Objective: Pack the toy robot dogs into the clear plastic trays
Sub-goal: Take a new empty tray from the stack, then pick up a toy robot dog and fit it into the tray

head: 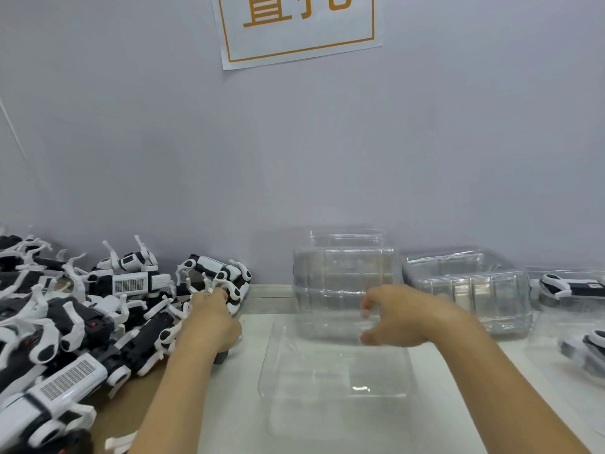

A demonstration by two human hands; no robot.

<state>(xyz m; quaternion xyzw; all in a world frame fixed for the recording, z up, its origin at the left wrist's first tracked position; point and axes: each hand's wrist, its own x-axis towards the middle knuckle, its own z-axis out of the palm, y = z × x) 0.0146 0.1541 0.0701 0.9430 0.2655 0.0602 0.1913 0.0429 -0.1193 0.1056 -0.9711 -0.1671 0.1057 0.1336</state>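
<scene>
**Both hands out, one at the dog pile, one over the trays**

Left hand (212,317) reached forward to the right edge of the heap of toy robot dogs (75,319), back of hand up, fingers curled down onto a white-and-black dog (230,288) at the heap's rim; thumb hidden, so grip itself could not be told for sure. Right hand (397,317) held out in the air, fingers spread and loosely bent, thumb apart below them, holding nothing, hovering in front of the near stack of clear trays (343,280).

Single clear tray (334,365) lay flat on the white mat (229,404), between the two forearms, its near rim toward the body. Second stack of trays (471,286) stood just right of the first, against the grey wall (294,142). Packed trays with dogs (573,290) sat at the far right edge. Heap spread over the brown table (131,391) at left, touching the mat's left border. Open mat showed between tray and left forearm. Paper sign (298,24) hung on the wall above
</scene>
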